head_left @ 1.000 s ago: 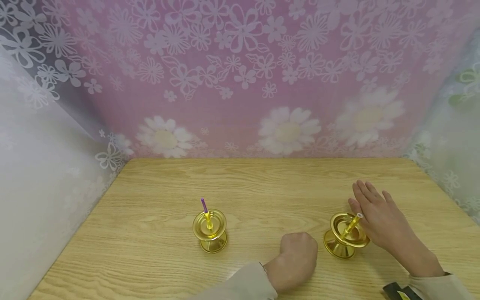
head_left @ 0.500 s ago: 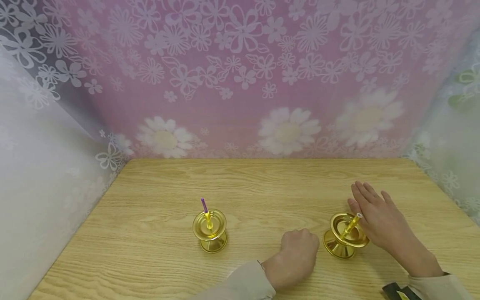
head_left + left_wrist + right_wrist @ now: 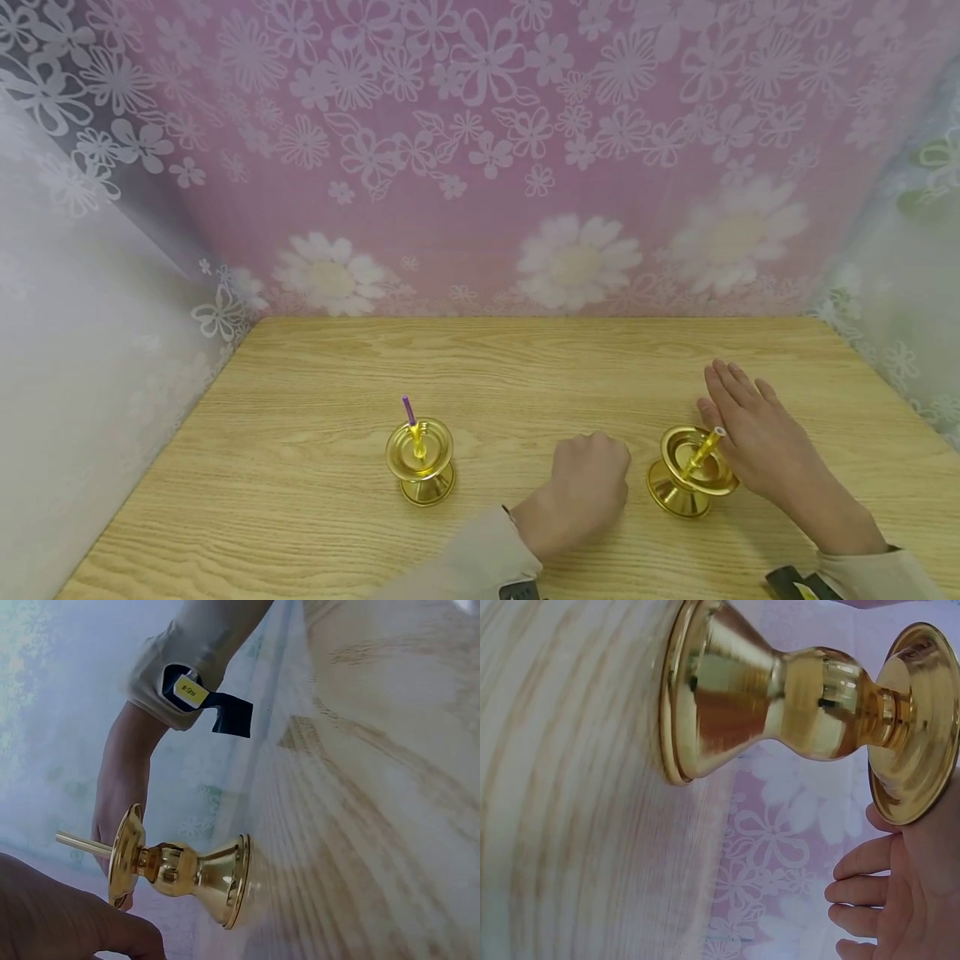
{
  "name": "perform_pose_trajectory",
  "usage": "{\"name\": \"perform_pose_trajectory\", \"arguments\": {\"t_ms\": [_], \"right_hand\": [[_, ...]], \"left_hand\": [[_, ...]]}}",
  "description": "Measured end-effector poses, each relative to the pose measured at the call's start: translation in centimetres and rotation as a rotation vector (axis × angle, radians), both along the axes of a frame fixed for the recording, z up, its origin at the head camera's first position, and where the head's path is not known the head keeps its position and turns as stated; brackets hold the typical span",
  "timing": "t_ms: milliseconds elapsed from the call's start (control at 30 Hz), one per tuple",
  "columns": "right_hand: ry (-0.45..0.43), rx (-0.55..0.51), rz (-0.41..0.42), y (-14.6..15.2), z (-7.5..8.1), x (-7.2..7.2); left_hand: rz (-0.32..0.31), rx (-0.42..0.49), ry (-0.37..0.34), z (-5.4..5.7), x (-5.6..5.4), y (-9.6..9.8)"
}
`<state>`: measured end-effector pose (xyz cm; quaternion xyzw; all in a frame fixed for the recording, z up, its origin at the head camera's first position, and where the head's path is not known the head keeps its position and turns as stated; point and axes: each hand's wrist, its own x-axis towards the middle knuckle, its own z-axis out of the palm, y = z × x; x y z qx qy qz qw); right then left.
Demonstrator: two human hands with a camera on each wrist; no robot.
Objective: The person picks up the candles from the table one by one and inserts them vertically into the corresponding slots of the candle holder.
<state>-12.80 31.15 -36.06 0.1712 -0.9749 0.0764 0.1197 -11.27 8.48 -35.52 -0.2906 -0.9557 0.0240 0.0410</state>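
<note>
A gold candle holder (image 3: 678, 498) stands upright on the table at the right, with a gold tube (image 3: 703, 452) leaning up from its dish. Just left of it, my left hand (image 3: 585, 487) is curled into a fist; no object shows in it, though its palm side is hidden. My right hand (image 3: 765, 446) is on the holder's other side, fingers straight and pointing away. In the right wrist view, the thumb of the right hand (image 3: 911, 907) lies by the dish rim; contact is unclear. A second gold candle holder (image 3: 426, 490), bearing a thin purple candle (image 3: 408, 410), stands farther left.
The wooden table (image 3: 300, 375) meets a pink flowered curtain (image 3: 465, 200) at the back. Pale patterned sheets hang on the left (image 3: 90, 333) and right (image 3: 900, 275). A black strap (image 3: 232, 714) with a yellow label is on the right sleeve.
My left hand has moved slightly forward and left, still curled. The right hand has barely shifted. Both candle holders stay where they were.
</note>
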Motion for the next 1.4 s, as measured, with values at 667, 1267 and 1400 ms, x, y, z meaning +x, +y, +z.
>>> {"name": "perform_pose_trajectory", "arguments": {"t_ms": [667, 1267, 1400], "right_hand": [[-0.026, -0.049, 0.060, 0.4, -0.4, 0.0], [-0.038, -0.069, 0.046, 0.3, -0.2, 0.0], [-0.058, -0.073, 0.034, 0.2, -0.2, 0.0]], "left_hand": [[-0.104, 0.430, 0.080, 3.5, -1.6, -1.9], [-0.112, 0.521, 0.067, 4.1, -1.8, -2.0], [-0.116, 0.532, 0.062, 4.2, -1.8, -2.0]]}}
